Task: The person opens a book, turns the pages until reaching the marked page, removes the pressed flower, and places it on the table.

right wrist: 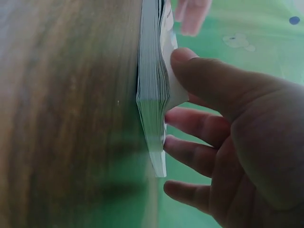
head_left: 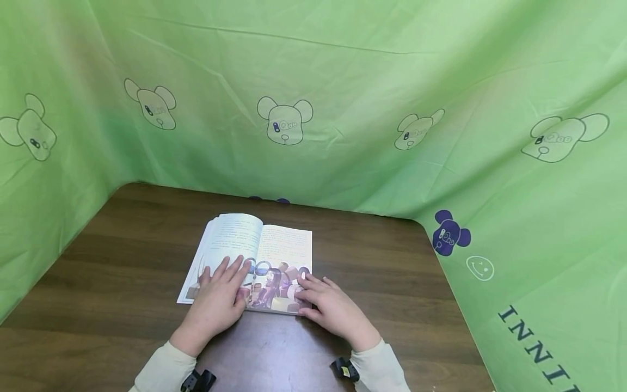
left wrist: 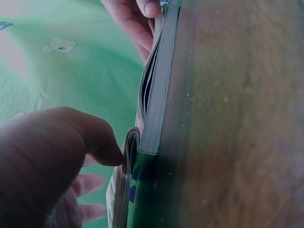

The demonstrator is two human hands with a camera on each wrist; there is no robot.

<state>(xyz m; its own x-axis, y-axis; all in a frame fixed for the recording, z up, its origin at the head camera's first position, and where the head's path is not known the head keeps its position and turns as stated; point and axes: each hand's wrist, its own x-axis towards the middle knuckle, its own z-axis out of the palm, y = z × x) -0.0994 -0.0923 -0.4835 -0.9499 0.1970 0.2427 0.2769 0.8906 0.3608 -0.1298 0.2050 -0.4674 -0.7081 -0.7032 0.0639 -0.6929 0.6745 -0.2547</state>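
An open book (head_left: 285, 242) lies on the table, with printed text on both pages and a coloured picture across the lower part. My left hand (head_left: 219, 296) rests on the left page near the fold, its fingers spread. In the left wrist view, the left thumb (left wrist: 102, 142) touches the pages beside the spine. On the lower right corner of the right page lies my right hand (head_left: 335, 310), fingers extended. The right wrist view shows the right thumb (right wrist: 204, 76) and fingertips against the page surface, above the thick page block (right wrist: 153, 85).
The book stands on a dark brown wooden table (head_left: 382, 261). Green cloth (head_left: 343, 65) printed with bear heads hangs behind and along both sides. A black wrist camera (head_left: 345, 370) is strapped at the right sleeve, another device (head_left: 198, 381) at the left.
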